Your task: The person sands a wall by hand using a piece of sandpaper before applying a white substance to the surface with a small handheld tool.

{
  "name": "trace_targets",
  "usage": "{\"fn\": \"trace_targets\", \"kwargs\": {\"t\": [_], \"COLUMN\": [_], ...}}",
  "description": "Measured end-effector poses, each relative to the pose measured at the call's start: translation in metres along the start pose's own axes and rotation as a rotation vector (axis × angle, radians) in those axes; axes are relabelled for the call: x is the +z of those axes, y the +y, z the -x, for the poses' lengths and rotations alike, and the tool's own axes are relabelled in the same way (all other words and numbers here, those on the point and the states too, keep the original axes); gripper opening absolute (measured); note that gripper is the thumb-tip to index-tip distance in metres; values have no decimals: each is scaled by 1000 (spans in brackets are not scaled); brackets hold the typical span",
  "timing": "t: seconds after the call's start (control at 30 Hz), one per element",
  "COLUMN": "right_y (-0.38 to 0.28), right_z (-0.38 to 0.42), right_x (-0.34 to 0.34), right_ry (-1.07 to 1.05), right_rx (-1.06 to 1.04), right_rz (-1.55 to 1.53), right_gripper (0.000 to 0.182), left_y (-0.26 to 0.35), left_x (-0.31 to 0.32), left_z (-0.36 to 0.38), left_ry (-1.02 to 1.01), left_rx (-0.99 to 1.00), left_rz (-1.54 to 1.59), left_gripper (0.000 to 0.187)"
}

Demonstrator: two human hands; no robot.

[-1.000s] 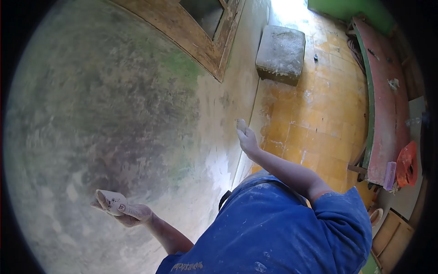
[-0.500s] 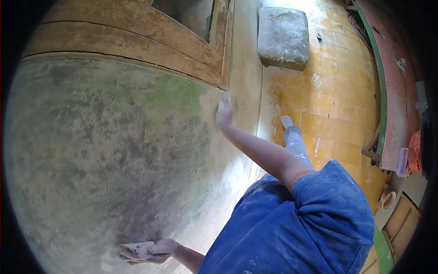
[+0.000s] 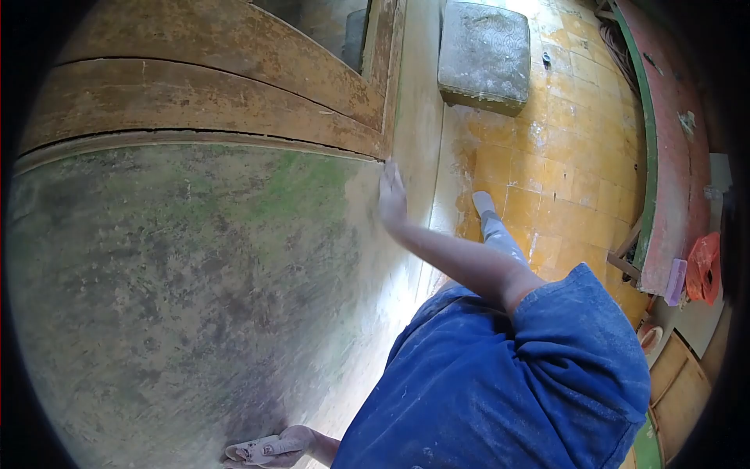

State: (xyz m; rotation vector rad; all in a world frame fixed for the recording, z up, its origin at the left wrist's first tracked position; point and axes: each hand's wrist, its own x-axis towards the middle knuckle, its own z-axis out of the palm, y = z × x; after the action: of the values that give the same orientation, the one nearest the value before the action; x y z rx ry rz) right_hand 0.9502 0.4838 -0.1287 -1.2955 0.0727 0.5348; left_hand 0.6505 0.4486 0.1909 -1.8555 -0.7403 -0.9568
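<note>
My right hand (image 3: 392,197), pale with dust, lies flat against the wall edge just below the corner of the wooden frame (image 3: 386,148). Its fingers are stretched out and nothing shows in them. Low in the view, my left hand (image 3: 285,447) is closed on a dusty, flat, folded pad (image 3: 246,452) held against the wall (image 3: 187,297). The pad has dark patches; its exact kind is unclear. The wall surface is mottled grey and green.
A dusty square block (image 3: 484,55) stands on the yellow tiled floor (image 3: 562,164). A red and green panel (image 3: 672,141) runs along the right, with an orange-red bag (image 3: 703,270) and a pink block (image 3: 676,283) near its end. My foot (image 3: 483,203) is on the tiles.
The view has shifted slightly. My left hand and its pad appear lower and a little to the right. My right hand appears slightly lower and further right, still against the wall.
</note>
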Motion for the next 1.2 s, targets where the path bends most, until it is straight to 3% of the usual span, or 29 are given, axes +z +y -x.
{"fn": "trace_targets", "kwargs": {"t": [0.1, 0.3, 0.4, 0.5, 0.63, 0.73, 0.87, 0.97, 1.03, 1.13, 1.2], "right_y": [10, 33, 37, 26, 33, 38, 25, 29, 52, 48, 29], "right_z": [62, 32, 21, -1, 24, 61, 22, 7, 29, 61, 39], "right_x": [-5, -13, -9, -13, -17, -22, -20, -19, -17, -20, -14], "right_ry": [-117, -131, -95, -76, -26, -169, -94, -16, -114, -179, -117], "right_rx": [30, -152, -129, -158, -158, -121, -169, -76, -198, -144, -148], "right_rz": [-76, 123, 3, 85, -32, 146, 142, -18, 75, 137, 61], "right_gripper": [48, 49, 48, 46, 41, 43, 42, 37, 40, 41, 41], "left_y": [2, -3, -6, -9, -9, -7, -8, -8, -7, -3, -1], "left_x": [9, 17, 16, 15, 19, 23, 25, 22, 25, 33, 33], "left_z": [1, 10, 15, 21, 25, 26, 24, 24, 22, 19, 20], "left_ry": [5, 3, 4, 10, 21, 40, 64, 70, 86, 104, 106], "left_rx": [-10, -17, -29, -36, -44, -60, -65, -73, -79, -94, -101], "left_rz": [28, 79, 102, 129, 182, 215, 243, 264, 286, 320, 337], "left_gripper": [47, 47, 47, 46, 46, 46, 46, 46, 46, 46, 46]}}
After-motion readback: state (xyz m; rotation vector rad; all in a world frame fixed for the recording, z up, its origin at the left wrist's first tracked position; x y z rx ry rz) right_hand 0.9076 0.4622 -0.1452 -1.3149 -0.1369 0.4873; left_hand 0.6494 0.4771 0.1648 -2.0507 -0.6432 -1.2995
